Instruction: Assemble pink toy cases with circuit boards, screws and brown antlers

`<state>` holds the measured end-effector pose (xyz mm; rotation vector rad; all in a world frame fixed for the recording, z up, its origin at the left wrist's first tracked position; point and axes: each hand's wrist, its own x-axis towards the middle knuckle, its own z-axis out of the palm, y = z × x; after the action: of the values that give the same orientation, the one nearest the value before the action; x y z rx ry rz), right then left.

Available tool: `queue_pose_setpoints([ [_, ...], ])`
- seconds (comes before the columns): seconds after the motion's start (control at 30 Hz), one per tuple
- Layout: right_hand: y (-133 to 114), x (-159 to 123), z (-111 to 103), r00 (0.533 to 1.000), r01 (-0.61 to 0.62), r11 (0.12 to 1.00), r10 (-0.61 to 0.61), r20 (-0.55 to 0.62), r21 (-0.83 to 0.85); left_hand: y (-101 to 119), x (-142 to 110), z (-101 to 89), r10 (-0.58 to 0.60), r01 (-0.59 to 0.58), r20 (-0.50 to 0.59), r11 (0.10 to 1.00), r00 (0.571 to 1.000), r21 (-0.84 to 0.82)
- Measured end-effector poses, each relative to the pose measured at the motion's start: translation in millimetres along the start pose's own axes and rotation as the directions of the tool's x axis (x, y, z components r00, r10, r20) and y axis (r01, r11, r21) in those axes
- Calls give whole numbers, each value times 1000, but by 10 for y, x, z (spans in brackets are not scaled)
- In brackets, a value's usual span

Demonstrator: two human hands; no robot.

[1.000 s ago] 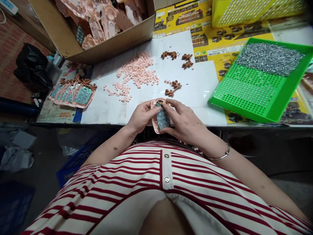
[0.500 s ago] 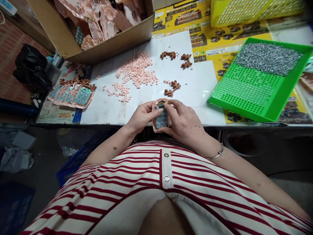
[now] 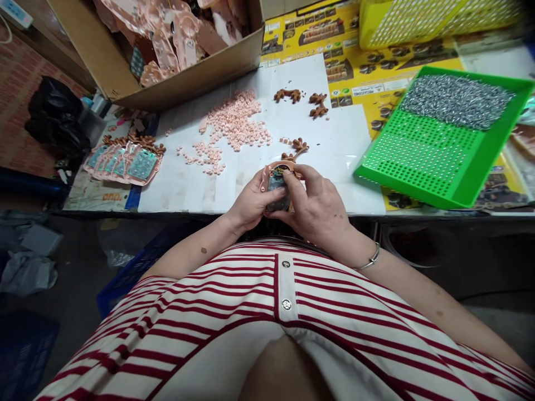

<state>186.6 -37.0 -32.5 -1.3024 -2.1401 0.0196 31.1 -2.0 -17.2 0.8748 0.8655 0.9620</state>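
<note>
I hold a small pink plastic shell [image 3: 276, 189] with a grey keypad inside it, just above the near edge of the white table sheet [image 3: 343, 150]. My left hand [image 3: 251, 201] grips its left side with the thumb on top. My right hand [image 3: 315, 203] wraps its right side, fingers pressing on the upper part. A brown antler-shaped piece [image 3: 297, 147] lies just beyond the shell. A heap of small pink round buttons [image 3: 234, 120] sits farther out on the sheet.
A cardboard box [image 3: 184, 78] of pink shells stands at the back left. Finished shells with keypads [image 3: 125, 161] are stacked at the left edge. A green perforated tray [image 3: 422, 153] holding metal screws [image 3: 460, 100] lies at the right. More brown antlers [image 3: 301, 97] lie mid-table.
Both hands have lifted the shell slightly away from me and closed tighter round it; my right fingers now cover more of the keypad.
</note>
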Motion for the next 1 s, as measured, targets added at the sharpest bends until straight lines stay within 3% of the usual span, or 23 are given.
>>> queue_pose_setpoints([
  [0.17, 51, -21, 18, 997, -72, 988, 73, -4, 133, 1, 12, -7, -22, 22, -6, 1000, 1000, -3],
  [0.4, 98, -53, 16, 996, -91, 964, 83, 42, 251, 12, 6, -14, -22, 22, 14, 1000, 1000, -14],
  [0.63, 299, 27, 60, 967, -251, 796, 183, 177, 550, 88, 94, -60, -178, 180, 46, 983, 983, -43],
  [0.77, 377, 87, 76, 953, -300, 698, 193, 232, 651, 88, 150, -79, -181, 182, 49, 983, 982, -19],
  [1.0, 332, 92, 92, 944, -330, 681, 247, 219, 654, 71, 165, -110, -188, 186, 69, 982, 980, 33],
])
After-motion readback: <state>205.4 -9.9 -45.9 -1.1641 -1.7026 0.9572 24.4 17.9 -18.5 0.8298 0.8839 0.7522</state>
